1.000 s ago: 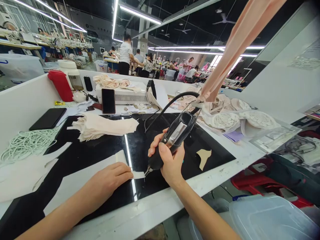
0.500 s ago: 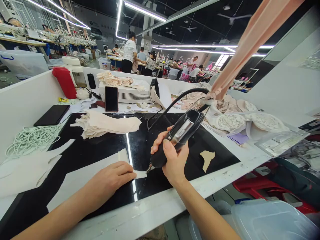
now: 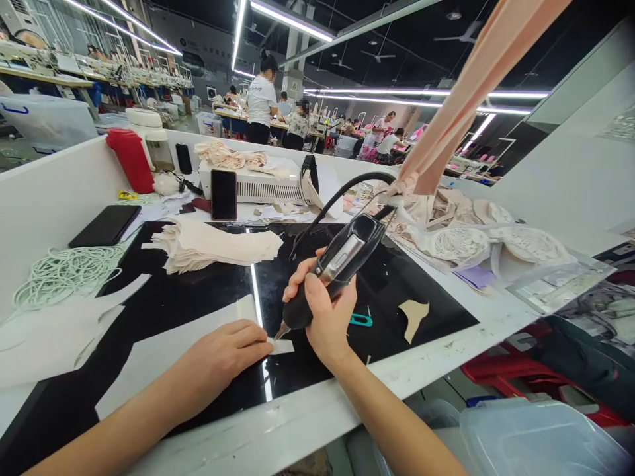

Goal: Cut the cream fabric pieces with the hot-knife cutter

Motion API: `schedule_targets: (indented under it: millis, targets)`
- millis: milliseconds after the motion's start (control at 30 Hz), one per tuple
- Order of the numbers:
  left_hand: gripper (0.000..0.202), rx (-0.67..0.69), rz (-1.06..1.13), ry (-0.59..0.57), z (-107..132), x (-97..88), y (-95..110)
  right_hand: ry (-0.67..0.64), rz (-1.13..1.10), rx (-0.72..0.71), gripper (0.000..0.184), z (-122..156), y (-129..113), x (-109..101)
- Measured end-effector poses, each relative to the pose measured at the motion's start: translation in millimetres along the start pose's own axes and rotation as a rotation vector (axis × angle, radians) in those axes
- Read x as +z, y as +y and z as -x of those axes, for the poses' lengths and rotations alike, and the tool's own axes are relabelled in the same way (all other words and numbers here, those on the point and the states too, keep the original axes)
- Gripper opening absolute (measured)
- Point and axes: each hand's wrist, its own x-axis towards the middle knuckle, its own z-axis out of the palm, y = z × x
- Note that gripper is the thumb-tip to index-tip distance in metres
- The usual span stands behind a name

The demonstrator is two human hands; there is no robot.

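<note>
Black handheld tool (image 3: 347,251) fills the right hand (image 3: 328,314), fingers wrapped round it, its metal tip at the pale strip (image 3: 285,346) partly under the left hand (image 3: 231,352) on the desk (image 3: 278,413); that hand's fingers lie together, though whether they pinch I cannot tell

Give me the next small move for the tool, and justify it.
I'd probably draw the tool toward the free end of the strip, away from the left hand. The right hand grips it, its tip seems to be at the strip, close beside the left fingertips, and the free end sticks out past them.
</note>
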Motion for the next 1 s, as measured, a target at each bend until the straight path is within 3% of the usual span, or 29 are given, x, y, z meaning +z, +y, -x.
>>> schedule_targets:
  millis: [333, 600, 1000]
  targets:
    - [0.042, -0.017, 0.022, -0.047, 2.5, 2.7, -2.6, -0.003, 0.011, -0.001, 0.026, -2.6, -0.7, 1.1]
    - [0.041, -0.03, 0.035, -0.071, 2.3, 0.9, 0.0, 0.028, 0.025, -0.04, 0.029, -4.3, -9.7, -12.1]
    - [0.042, -0.025, 0.011, -0.073, 2.4, 2.1, -3.7, -0.002, 0.02, -0.045, 0.026, -1.5, -8.9, -10.7]
